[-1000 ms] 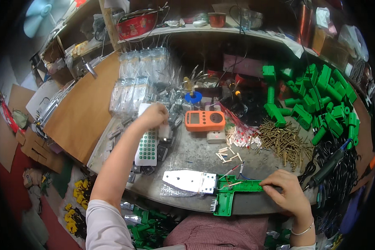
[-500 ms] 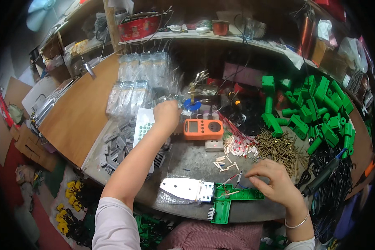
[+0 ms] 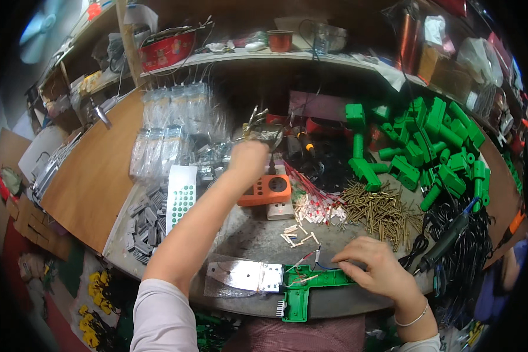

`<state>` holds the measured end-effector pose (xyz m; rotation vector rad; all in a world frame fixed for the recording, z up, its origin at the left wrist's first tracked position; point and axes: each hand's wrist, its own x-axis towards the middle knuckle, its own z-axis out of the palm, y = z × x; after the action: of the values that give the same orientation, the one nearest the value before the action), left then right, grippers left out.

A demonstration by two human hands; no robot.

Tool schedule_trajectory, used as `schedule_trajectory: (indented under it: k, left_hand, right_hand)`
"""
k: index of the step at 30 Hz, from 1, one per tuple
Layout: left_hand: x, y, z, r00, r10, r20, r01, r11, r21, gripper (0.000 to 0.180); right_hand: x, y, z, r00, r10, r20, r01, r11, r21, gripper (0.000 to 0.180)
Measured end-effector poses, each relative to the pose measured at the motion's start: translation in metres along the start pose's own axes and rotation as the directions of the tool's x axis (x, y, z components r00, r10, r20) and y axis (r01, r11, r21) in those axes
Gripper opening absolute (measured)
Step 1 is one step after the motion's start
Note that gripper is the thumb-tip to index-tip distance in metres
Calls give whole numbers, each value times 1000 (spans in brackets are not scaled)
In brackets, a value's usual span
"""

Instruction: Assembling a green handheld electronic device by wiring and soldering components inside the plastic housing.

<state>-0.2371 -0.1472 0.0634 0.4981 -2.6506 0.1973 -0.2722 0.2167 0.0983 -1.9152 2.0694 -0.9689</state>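
Observation:
My left hand (image 3: 249,161) reaches far forward over an orange meter with a socket (image 3: 270,190). Its fingers are curled, and whatever is in them is hidden behind the hand. Close to the front edge lies an open green plastic housing (image 3: 297,305), joined to a flat silvery metal plate (image 3: 234,276) on bubble wrap. Thin red, white and blue wires (image 3: 305,258) rise from the housing. My right hand (image 3: 378,267) hovers at the housing's right end, thumb and forefinger a little apart near the wires, with nothing visible between them.
Brass-coloured screws (image 3: 378,214), white-tipped parts (image 3: 320,208) and green housings (image 3: 416,146) lie to the right. On the left are grey parts (image 3: 149,223), a sticker sheet (image 3: 182,196) and bagged plates (image 3: 164,135). A soldering iron (image 3: 305,141) stands at the back.
My left hand has moved right relative to the bench and now covers the spot where a blue-based item showed. My right hand has lowered toward the housing. The view has shifted slightly.

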Motion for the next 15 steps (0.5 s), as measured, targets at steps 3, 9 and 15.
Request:
schedule_trajectory:
  k: [3, 9, 15]
  left_hand:
    - [-3, -9, -19, 960, -12, -278, -57, 969, -240, 9]
    - [-9, -14, -66, 848, -440, -295, 39, 608, -793, 6]
    - [-52, 82, -163, 967, -181, -178, -115, 313, -943, 11]
  right_hand:
    - [-10, 10, -2, 997, 32, -72, -32, 999, -1, 12]
    - [13, -8, -4, 970, 20, -244, 17, 989, 148, 17]
    - [47, -44, -16, 818, -284, -501, 213, 957, -195, 52]
